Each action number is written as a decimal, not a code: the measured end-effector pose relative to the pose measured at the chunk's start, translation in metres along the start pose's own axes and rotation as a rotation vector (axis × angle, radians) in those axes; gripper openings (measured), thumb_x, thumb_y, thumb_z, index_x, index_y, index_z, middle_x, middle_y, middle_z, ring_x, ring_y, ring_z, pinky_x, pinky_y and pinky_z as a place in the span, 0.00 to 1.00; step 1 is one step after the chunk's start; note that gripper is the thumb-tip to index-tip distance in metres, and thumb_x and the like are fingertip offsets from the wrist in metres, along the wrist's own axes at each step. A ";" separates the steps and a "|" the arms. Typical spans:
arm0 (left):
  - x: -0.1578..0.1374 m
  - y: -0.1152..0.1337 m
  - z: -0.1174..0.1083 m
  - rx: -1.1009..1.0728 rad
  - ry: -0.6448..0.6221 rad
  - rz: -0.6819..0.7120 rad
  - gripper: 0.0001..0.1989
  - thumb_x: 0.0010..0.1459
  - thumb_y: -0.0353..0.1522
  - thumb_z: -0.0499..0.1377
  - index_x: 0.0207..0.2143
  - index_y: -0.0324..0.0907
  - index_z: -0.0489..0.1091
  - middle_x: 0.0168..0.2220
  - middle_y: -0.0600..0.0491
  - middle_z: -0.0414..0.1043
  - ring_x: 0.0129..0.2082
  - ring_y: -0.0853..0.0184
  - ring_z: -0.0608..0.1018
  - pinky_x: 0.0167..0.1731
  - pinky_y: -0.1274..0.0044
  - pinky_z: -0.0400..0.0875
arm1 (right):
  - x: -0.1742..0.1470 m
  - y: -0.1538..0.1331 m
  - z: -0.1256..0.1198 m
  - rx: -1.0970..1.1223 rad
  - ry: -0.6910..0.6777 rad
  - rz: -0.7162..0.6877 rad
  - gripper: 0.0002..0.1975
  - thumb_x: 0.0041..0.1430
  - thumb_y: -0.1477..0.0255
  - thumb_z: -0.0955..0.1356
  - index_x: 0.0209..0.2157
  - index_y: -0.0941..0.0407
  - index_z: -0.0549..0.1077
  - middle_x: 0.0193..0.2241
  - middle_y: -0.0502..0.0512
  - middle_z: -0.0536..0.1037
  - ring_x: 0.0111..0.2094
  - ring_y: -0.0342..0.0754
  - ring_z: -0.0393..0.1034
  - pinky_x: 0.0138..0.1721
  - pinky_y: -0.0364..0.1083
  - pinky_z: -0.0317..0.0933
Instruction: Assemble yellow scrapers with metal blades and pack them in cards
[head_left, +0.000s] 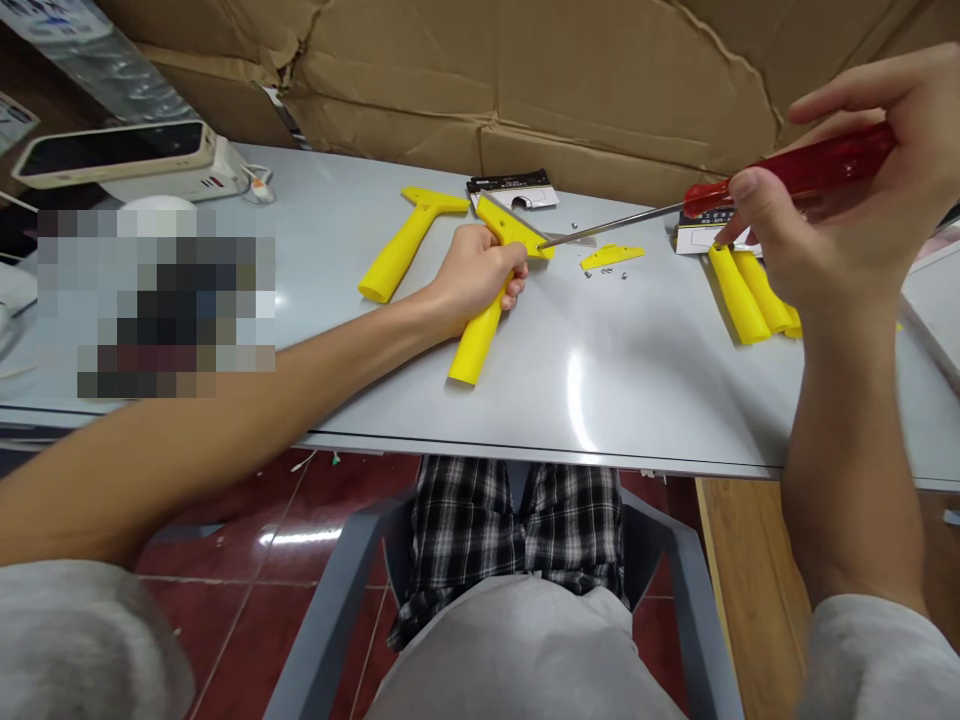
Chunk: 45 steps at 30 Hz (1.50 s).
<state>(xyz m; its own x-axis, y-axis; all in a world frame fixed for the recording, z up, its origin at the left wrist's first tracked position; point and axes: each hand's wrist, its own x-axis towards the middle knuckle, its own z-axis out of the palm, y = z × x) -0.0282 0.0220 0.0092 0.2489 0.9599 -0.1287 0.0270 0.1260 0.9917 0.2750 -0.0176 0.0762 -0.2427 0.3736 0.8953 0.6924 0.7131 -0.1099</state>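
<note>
Nearest, a person in a grey shirt (525, 655) and plaid shorts (472, 530) sits in a grey chair (322, 620) over a red tiled floor (240, 630). Past the lap runs the near edge of a pale table (660, 400).

At the middle of the table, a yellow tool (476, 345) slants with its handle end toward the near side and its wider head toward the far side. The left hand (480, 275) is closed around its neck, just below the head. On the right, the right hand (832, 215) holds the red handle of a screwdriver (795, 175) with a loose, partly closed grip, one finger lifted clear; the tip meets the tool's head at its right end.

Right of that head lie some small screws (606, 271) and, just beyond them, a loose yellow piece (613, 256). Farther right are several yellow handles (739, 295); to the left is another yellow tool (409, 240).

Beyond the heads lies a printed card (517, 188). Far left, a phone (112, 150) rests on a white device (202, 175). Creased cardboard (600, 80) forms the far side.
</note>
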 end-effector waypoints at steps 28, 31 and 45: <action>-0.003 0.006 0.003 0.047 0.031 -0.033 0.10 0.52 0.24 0.59 0.30 0.46 0.61 0.17 0.57 0.62 0.16 0.72 0.63 0.16 0.79 0.55 | 0.002 -0.021 0.002 0.136 -0.018 0.070 0.21 0.56 0.66 0.79 0.52 0.50 0.81 0.47 0.48 0.76 0.37 0.35 0.76 0.31 0.35 0.70; -0.003 0.006 0.003 0.045 0.036 -0.034 0.10 0.52 0.24 0.59 0.29 0.46 0.60 0.18 0.57 0.62 0.16 0.73 0.63 0.17 0.79 0.56 | 0.002 -0.024 0.004 0.089 -0.018 0.088 0.18 0.57 0.71 0.76 0.50 0.51 0.80 0.45 0.47 0.76 0.35 0.34 0.75 0.30 0.34 0.69; -0.001 0.005 0.003 0.106 0.048 -0.033 0.09 0.55 0.26 0.61 0.31 0.45 0.62 0.18 0.57 0.62 0.17 0.72 0.65 0.18 0.79 0.59 | 0.001 -0.006 -0.024 0.062 -0.211 0.189 0.21 0.48 0.68 0.82 0.46 0.53 0.84 0.41 0.53 0.84 0.37 0.44 0.81 0.29 0.39 0.69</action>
<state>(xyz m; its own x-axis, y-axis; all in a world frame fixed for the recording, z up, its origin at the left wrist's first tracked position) -0.0252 0.0213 0.0145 0.2000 0.9668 -0.1591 0.1377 0.1331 0.9815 0.2871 -0.0358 0.0888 -0.2537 0.6137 0.7477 0.6974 0.6517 -0.2983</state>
